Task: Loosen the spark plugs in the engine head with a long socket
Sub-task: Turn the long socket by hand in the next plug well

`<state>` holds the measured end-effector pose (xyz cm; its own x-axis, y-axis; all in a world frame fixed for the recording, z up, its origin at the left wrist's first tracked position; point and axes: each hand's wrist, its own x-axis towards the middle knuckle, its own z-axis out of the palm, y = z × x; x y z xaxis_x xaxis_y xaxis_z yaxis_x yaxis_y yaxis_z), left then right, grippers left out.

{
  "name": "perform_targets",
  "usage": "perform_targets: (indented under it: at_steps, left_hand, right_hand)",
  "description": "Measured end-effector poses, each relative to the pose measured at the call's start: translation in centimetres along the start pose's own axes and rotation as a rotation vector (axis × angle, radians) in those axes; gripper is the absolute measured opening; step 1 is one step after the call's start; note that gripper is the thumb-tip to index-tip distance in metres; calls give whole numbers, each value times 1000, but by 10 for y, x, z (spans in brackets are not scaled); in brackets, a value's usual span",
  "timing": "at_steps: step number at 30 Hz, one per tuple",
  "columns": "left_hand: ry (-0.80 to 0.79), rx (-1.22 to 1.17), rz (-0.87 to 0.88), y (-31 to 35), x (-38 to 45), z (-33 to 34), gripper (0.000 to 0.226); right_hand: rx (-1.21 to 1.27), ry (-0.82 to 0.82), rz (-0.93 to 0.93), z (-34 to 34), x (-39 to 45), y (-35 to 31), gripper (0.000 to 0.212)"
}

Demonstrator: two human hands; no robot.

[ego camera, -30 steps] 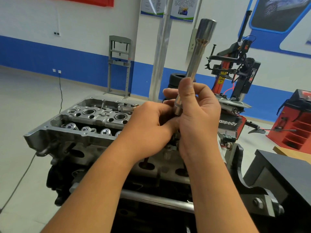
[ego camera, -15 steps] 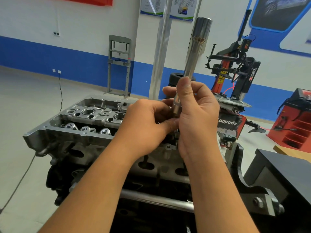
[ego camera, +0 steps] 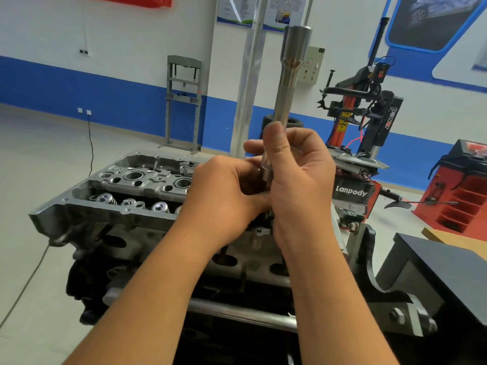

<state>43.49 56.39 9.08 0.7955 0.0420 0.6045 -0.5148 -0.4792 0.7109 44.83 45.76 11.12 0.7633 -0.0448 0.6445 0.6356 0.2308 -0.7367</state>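
Note:
A long chrome socket (ego camera: 288, 83) stands almost upright above the engine head (ego camera: 137, 185), its wide end at the top. My right hand (ego camera: 295, 180) grips its lower part, thumb along the shaft. My left hand (ego camera: 226, 196) curls its fingers around something at the socket's bottom end; what it holds is hidden behind both hands. The grey aluminium engine head shows round spark plug wells (ego camera: 133, 176) and valve springs (ego camera: 105, 198) to the left of my hands. A ratchet head (ego camera: 188, 167) lies on the head behind my left hand.
The engine sits on a stand with a black bracket (ego camera: 366, 259) at the right. A dark cabinet (ego camera: 442, 272) stands at the right edge. Behind are a tyre changer (ego camera: 363, 122), a red machine (ego camera: 463, 185), a steel post (ego camera: 249, 75) and a grey press frame (ego camera: 184, 101).
The socket has tipped from a rightward lean to nearly upright. Both hands stay clasped at its lower end, over the engine head.

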Motion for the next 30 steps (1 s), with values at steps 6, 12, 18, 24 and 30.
perform_targets:
  at_steps: [6,12,18,24,30]
  left_hand:
    - [-132,-25,41,2,-1,-3,23]
    - [28,7,13,1,-2,3,8]
    - [-171,-118,26,1,0,-5,20]
    - [-49,-105,8,-2,-1,1,21]
    - [-142,-140,29,-2,1,-6,24]
  right_hand:
    - [9,36,37,1,2,1,32]
    - [56,14,45,0,1,-1,30]
    - [10,19,3,1,1,2,31]
    - [84,0,61,1,3,0,35]
    - [60,8,45,0,5,-4,21]
